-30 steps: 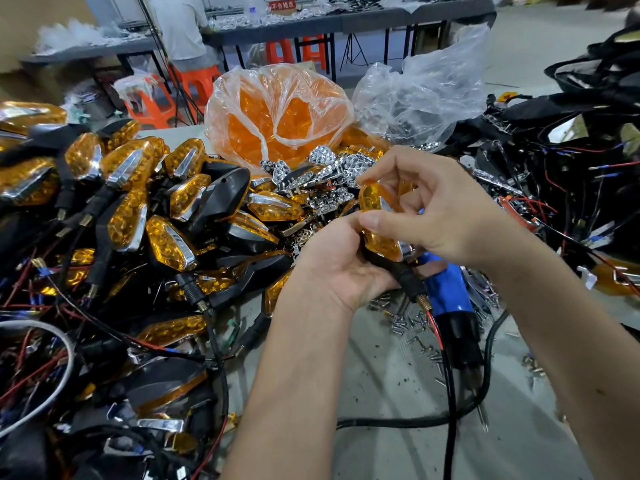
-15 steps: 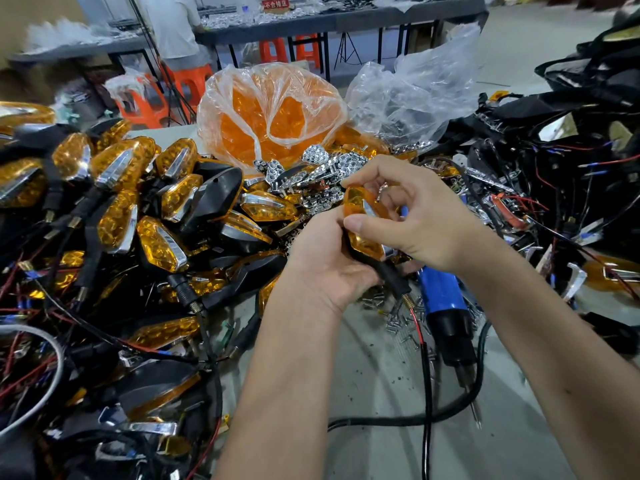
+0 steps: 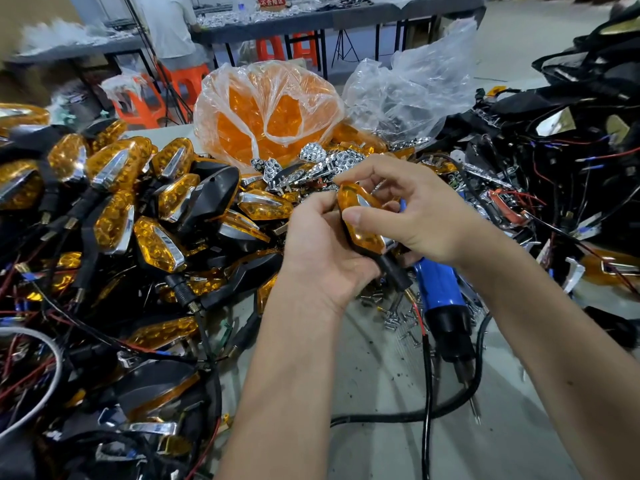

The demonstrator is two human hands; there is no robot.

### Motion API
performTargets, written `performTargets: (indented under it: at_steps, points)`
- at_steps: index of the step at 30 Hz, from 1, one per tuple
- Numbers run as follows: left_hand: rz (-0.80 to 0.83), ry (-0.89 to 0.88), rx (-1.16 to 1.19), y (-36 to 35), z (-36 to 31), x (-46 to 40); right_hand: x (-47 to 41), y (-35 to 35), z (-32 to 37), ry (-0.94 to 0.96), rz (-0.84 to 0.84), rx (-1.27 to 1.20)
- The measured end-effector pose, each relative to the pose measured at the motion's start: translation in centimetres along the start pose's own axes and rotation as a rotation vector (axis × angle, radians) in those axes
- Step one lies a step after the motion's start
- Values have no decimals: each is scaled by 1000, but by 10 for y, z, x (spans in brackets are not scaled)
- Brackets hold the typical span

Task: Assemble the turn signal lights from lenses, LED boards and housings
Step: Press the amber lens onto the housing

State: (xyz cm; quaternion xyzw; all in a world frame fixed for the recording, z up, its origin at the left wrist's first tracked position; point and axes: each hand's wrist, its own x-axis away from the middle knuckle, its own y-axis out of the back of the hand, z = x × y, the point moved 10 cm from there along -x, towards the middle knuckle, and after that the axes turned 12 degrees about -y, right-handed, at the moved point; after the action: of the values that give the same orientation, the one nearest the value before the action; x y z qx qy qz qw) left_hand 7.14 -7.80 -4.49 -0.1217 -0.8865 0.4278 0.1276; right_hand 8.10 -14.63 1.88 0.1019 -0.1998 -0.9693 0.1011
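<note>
- Turn signal light [image 3: 363, 223]: amber lens in a black housing, held above the table between both hands, lens face up, black stalk pointing down toward the person
- Left hand [image 3: 322, 251]: fingers curled round the underside of the housing, thumb lying along the lens's left edge; a firm grip
- Right hand [image 3: 415, 216]: thumb [image 3: 360, 216] pressed across the middle of the lens, forefinger arched over its far tip, the other fingers loosely bent behind; a pinch on the light
- Wires [image 3: 420, 320]: red and black, hanging from the stalk end just below the left palm
- Blue electric screwdriver [image 3: 440, 299]: lying on the table directly beneath the right wrist, bit pointing toward the person, black cable looping away
- Loose screws [image 3: 398, 317]: scattered on the table under both hands, beside the screwdriver
- Finished lights [image 3: 121, 202]: a heap of amber-and-chrome units on black stalks, left of the left knuckles
- Bag of amber lenses [image 3: 266, 116]: clear plastic, beyond the fingertips
- Chrome reflector pieces [image 3: 311, 157]: loose pile just past the fingertips, in front of the bag
- Second clear bag [image 3: 408, 88]: crumpled, beyond the right hand
- Black housings with wiring [image 3: 554, 168]: tangled mass right of the right hand
- Grey table [image 3: 381, 393]: bare patch between the forearms
</note>
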Motion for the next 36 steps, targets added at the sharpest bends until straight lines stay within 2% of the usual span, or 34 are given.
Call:
performTargets:
  at_steps: [4, 10, 15, 18, 21, 23, 25, 29, 32, 36]
  points:
    - [50, -29, -23, -3, -10, 1, 1, 5, 6, 58, -24, 10]
    - [-22, -308, -131, -5, -33, 1, 0, -5, 10, 79, 38, -95]
    - [-37, -433, -109, -11, -37, 4, -6, 12, -7, -58, -133, -179]
    - [-124, -480, -140, -5, -33, 3, -9, 0, -17, -142, -41, -131]
    - [-150, -544, -220, -2, -38, 6, -5, -19, -21, -178, 96, -91]
    - [-155, -528, -277, 3, -37, 7, -2, -23, -22, -187, 119, -98]
    - [-119, -510, -366, 6, -39, 6, -1, -15, -17, -148, 34, -47]
    - [-125, -498, -475, 18, -53, 8, 4, 17, 0, -30, -285, 122]
    - [-34, -564, -553, 13, -62, 10, 7, 21, 10, -2, -358, 291]
    - [81, -590, -492, 4, -64, 13, 10, 25, 20, 38, -410, 414]
